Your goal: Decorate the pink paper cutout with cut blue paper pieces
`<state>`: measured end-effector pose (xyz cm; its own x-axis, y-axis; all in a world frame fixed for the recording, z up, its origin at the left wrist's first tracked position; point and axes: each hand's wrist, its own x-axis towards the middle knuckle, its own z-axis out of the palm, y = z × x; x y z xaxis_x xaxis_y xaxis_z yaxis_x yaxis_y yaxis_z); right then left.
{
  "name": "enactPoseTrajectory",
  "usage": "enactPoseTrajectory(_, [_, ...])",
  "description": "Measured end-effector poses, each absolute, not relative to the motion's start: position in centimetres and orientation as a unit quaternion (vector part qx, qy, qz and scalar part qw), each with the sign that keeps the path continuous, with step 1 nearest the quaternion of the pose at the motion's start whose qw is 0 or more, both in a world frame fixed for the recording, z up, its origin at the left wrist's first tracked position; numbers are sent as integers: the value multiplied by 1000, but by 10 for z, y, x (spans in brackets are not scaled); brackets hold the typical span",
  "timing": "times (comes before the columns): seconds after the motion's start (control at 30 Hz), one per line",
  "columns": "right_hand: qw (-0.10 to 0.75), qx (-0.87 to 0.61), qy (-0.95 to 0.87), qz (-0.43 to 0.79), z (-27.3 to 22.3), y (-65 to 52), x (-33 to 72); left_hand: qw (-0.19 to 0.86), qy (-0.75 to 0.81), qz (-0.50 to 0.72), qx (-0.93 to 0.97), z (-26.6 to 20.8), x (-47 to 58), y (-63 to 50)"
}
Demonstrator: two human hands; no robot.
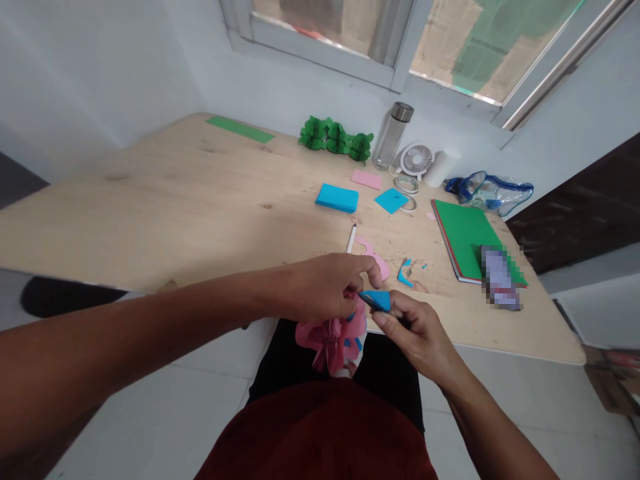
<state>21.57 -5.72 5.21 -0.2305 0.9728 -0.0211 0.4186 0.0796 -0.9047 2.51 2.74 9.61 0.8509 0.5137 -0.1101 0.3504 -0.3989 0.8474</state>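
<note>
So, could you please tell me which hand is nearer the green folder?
The right hand: it is in front and left of the green folder; the left hand is farther left, by the gathered pink paper.

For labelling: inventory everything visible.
Table: 1, tan, centre
Window: 1, grey, top
Strip, ornament: 2, green, back
Bottle, pouch: 2, clear, back
Fan, cylinder: 2, white, back
Rings: 2, pale, back
Folder: 1, green, right
Blurred item: 1, lilac, right
Stack: 1, blue, centre
Sheets: 2, pink/blue, centre
Pen: 1, white, centre
Scraps: several, pink/blue, front
Papercraft: 1, pink/blue, front
Held piece: 1, blue, front
Shirt: 1, red, bottom
Left hand, right hand: 2, bare, front
</note>
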Motion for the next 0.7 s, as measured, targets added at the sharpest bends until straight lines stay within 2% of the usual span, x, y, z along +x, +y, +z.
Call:
enactPoseTrajectory(0.23, [338,-540,-665,391,49,-60,213,515,277,78,807,95,25,27])
enactPoseTrajectory(0.37, [331,-571,-681,317,46,-53,230,508,289,93,806,85,22,35])
enactPoseTrajectory(0.43, [296,-634,-679,223,42,-46,243,518,311,122,788,78,18,40])
enactPoseTrajectory(0.53, [166,-741,-649,37,31,-40,263,555,351,177,733,70,13,44])
enactPoseTrajectory(0.6, [117,-751,-650,8,23,-38,272,577,373,223,691,67,11,43])
enactPoseTrajectory(0.7, [109,-748,-655,12,15,-37,280,596,397,301,629,68,10,38])
